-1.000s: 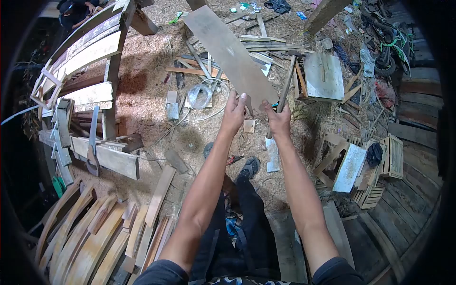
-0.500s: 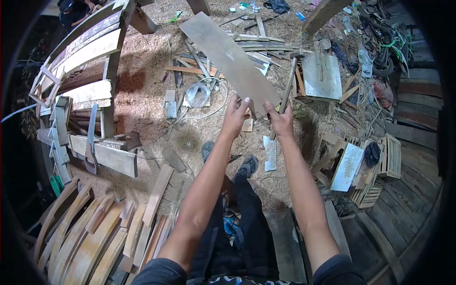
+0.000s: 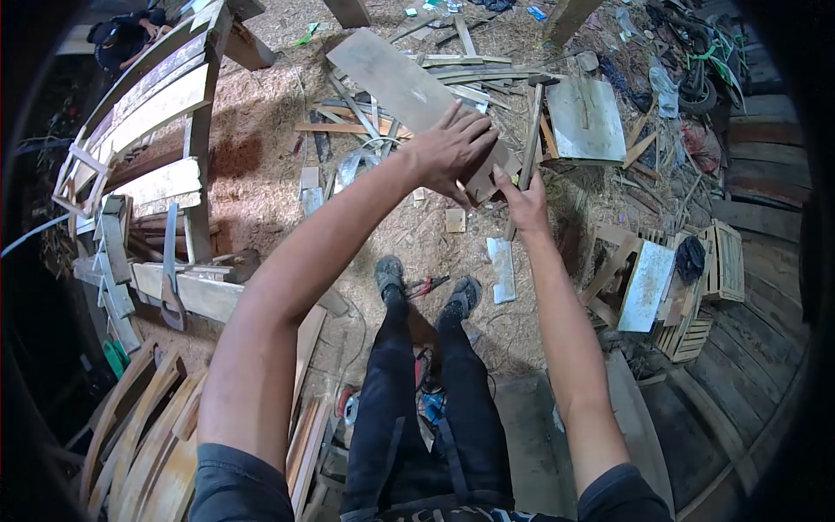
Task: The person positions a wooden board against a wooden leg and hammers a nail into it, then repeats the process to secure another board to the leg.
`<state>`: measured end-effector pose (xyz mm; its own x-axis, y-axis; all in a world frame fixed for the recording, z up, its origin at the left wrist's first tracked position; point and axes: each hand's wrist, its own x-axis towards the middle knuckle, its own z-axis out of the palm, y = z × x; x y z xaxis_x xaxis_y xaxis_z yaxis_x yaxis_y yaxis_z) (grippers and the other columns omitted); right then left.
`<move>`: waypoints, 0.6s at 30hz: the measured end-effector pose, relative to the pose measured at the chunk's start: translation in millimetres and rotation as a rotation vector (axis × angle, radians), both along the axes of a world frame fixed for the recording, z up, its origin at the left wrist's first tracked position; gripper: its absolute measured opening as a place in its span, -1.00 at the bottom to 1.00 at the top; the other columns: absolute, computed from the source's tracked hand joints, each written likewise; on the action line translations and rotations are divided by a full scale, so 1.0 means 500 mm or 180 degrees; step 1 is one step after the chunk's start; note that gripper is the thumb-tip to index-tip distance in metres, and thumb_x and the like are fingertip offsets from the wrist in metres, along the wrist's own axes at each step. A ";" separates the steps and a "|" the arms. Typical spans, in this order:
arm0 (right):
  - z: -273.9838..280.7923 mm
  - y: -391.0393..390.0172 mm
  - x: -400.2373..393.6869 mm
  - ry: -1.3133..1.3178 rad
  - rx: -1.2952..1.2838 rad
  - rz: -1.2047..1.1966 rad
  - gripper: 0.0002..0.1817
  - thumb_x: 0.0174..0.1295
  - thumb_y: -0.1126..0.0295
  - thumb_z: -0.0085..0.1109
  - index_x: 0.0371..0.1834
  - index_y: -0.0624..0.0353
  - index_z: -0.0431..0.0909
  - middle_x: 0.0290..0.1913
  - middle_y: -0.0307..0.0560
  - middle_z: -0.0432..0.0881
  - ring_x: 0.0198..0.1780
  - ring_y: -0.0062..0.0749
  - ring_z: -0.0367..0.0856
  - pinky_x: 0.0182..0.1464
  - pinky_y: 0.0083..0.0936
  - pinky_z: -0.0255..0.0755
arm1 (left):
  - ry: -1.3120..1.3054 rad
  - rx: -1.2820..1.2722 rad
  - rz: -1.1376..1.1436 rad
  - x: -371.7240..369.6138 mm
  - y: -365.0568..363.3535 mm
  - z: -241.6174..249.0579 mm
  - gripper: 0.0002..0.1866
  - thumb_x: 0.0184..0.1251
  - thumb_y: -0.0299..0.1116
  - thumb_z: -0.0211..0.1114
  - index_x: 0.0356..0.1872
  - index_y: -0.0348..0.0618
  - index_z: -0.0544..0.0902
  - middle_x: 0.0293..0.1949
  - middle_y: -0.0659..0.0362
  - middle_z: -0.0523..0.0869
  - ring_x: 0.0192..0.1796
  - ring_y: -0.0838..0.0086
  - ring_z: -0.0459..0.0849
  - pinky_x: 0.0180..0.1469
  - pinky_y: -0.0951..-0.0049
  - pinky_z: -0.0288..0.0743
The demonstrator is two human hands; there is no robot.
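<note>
A long, flat wooden board (image 3: 396, 78) slants away in front of me, its near end between my two hands. My left hand (image 3: 448, 155) lies across its near part, back of the hand up, fingers spread and touching the surface. At the board's right near corner, the thumb of my right hand (image 3: 527, 207) presses on the wood. The same hand is closed around the handle of a hammer (image 3: 532, 130), which points away with its head up. Part of the board is hidden beneath my left hand.
A handsaw (image 3: 170, 270) hangs at the left wooden frame (image 3: 198, 165). Curved wood pieces (image 3: 143, 435) are stacked lower left. Scrap strips (image 3: 470, 74) and a coiled cable litter the shavings-covered floor. Crates (image 3: 722, 261) stand right. A person (image 3: 122, 39) is at upper left.
My left hand has left the board's near left edge and now lies spread over its top, with the forearm swung across. My right hand keeps the hammer and board corner.
</note>
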<state>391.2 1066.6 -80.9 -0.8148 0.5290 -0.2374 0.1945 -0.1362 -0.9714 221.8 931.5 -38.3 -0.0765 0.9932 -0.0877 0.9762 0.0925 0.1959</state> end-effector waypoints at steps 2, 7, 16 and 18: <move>-0.002 -0.004 0.009 0.0015 -0.0030 -0.0029 -0.34 0.20 0.09 0.51 0.22 0.28 0.49 0.03 -0.04 0.68 0.04 -0.41 0.63 0.16 -0.45 0.50 | -0.0124 -0.0096 -0.0060 -0.001 0.014 0.002 0.47 -0.35 0.50 0.53 0.56 -0.25 0.10 0.42 -0.16 0.33 0.52 -0.05 0.25 0.66 -0.13 -0.22; -0.012 -0.007 0.017 -0.0016 0.0068 0.0062 -0.33 0.20 0.07 0.51 0.22 0.29 0.49 0.01 -0.03 0.68 0.03 -0.41 0.64 0.13 -0.44 0.51 | -0.0039 0.0156 -0.0268 -0.004 0.002 -0.036 0.50 -0.39 0.54 0.53 0.59 -0.14 0.07 0.37 -0.12 0.39 0.46 -0.01 0.33 0.59 -0.11 -0.02; -0.049 0.009 0.014 -0.0063 0.0081 -0.0005 -0.27 0.16 0.00 0.53 0.24 0.29 0.53 -0.03 -0.12 0.70 -0.04 -0.50 0.64 0.06 -0.51 0.53 | -0.0273 0.0193 0.0014 0.017 -0.007 -0.031 0.35 -0.38 0.31 0.62 0.53 -0.16 0.24 0.24 -0.05 0.52 0.29 0.05 0.48 0.31 0.04 0.30; -0.047 0.007 0.011 -0.0143 0.0105 0.0014 -0.26 0.16 0.01 0.53 0.27 0.29 0.52 -0.03 -0.13 0.70 -0.05 -0.53 0.64 0.06 -0.53 0.53 | -0.0287 0.0202 0.0069 0.014 -0.014 -0.036 0.34 -0.37 0.29 0.62 0.53 -0.16 0.24 0.22 -0.04 0.52 0.28 0.07 0.49 0.30 0.06 0.31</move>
